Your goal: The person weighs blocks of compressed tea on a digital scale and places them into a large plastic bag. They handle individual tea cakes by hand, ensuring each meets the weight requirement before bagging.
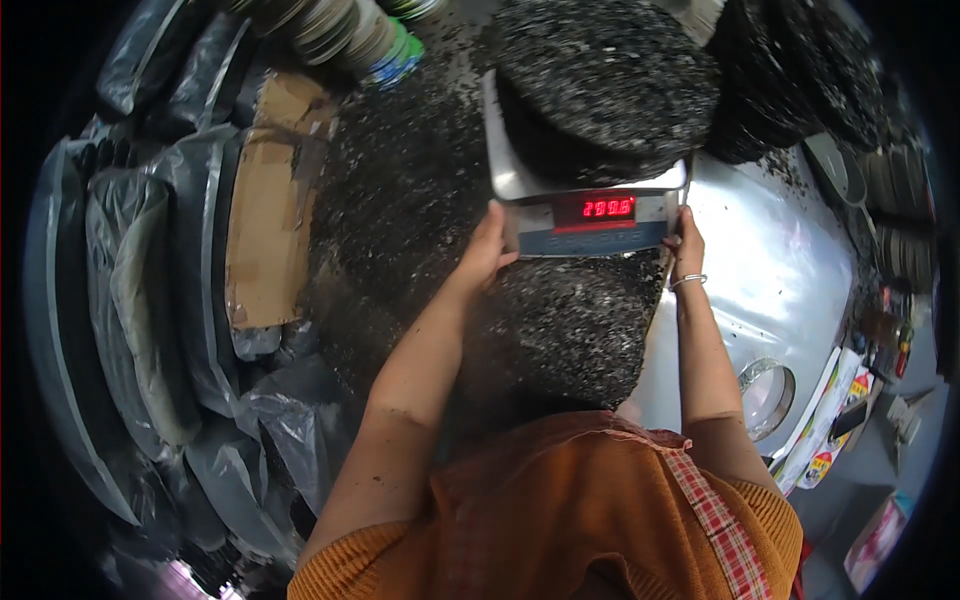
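A digital scale (592, 238) with a lit red display is held at its two front corners. My left hand (486, 251) grips its left side, and my right hand (686, 244), with a bangle at the wrist, grips its right side. On the scale's metal pan (506, 176) rests a thick round stack of dark, flaky sheets (607, 82), which look like dried seaweed. Loose dark flakes (390, 195) lie to the left of the scale, and a speckled dark mass (577, 322) of similar material is just below it, before my body.
Filled plastic bags (135, 300) and a cardboard box (266, 232) line the left. More dark round stacks (795, 75) stand at upper right. A shiny metal sheet (772, 262) lies at right, bearing a metal ring (766, 397). Stacked discs (330, 30) are at the top.
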`<state>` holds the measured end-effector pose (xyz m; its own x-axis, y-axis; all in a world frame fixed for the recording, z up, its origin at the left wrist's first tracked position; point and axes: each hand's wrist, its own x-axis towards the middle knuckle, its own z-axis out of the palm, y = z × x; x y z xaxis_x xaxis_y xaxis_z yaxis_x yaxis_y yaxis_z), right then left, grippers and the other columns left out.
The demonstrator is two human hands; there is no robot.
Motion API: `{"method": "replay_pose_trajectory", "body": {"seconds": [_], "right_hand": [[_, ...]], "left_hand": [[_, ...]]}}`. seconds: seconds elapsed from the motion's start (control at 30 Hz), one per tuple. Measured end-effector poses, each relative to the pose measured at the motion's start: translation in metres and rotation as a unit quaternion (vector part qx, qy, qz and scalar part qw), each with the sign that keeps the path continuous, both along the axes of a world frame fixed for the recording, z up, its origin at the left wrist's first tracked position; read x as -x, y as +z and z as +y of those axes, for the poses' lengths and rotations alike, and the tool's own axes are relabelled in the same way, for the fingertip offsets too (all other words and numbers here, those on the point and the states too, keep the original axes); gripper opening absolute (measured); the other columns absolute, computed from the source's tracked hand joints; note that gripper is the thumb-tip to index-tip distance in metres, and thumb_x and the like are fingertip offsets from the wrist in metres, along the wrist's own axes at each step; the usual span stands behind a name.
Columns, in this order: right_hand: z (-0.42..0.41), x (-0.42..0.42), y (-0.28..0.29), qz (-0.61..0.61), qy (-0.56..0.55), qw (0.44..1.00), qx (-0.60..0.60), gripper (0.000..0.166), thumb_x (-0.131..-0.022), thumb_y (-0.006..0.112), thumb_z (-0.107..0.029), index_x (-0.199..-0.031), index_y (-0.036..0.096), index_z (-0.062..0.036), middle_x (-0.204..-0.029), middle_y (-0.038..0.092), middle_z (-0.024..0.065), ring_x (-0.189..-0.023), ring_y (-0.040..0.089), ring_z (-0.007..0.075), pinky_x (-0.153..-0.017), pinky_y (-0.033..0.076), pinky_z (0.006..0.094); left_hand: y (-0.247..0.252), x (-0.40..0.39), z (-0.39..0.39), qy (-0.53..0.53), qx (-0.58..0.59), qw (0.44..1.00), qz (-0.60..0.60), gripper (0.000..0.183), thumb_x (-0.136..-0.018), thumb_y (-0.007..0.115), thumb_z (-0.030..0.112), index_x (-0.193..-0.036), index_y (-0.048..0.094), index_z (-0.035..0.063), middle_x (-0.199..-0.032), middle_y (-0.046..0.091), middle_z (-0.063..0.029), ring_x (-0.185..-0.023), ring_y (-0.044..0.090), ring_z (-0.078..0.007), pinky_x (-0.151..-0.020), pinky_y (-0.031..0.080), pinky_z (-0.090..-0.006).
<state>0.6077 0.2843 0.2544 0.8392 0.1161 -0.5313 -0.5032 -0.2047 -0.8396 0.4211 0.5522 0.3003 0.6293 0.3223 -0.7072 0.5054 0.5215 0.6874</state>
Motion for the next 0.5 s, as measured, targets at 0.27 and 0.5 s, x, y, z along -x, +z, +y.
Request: {"method": "replay_pose_trajectory", "body": {"seconds": [0.27, 0.5], "right_hand": [[-0.06, 0.065, 0.038, -0.001, 0.152, 0.987, 0.046, 0.047, -0.09, 0.05, -0.037, -0.12, 0.051, -0.0002, -0.103, 0.062, 0.0093, -0.095, 0.057, 0.018, -0.078, 0.046, 0.0293], [-0.105, 0.19, 0.055, 0.251, 0.071, 0.965, 0.01, 0.018, -0.088, 0.049, -0.016, -0.102, 0.053, -0.0057, -0.079, 0.054, 0.0044, -0.065, 0.056, 0.0167, -0.057, 0.053, 0.0306]], "left_hand": [[0.056, 0.083, 0.04, 0.022, -0.314, 0.942, -0.118, 0.041, -0.085, 0.06, 0.017, -0.122, 0.051, 0.0001, -0.117, 0.057, -0.0148, -0.105, 0.055, -0.0194, -0.089, 0.044, -0.03], [0.027, 0.352, 0.089, 0.148, -0.582, 0.756, 0.26, 0.075, -0.075, 0.072, 0.027, -0.133, 0.034, 0.0011, -0.125, 0.047, -0.0172, -0.115, 0.045, -0.0297, -0.094, 0.039, -0.0408]]}}
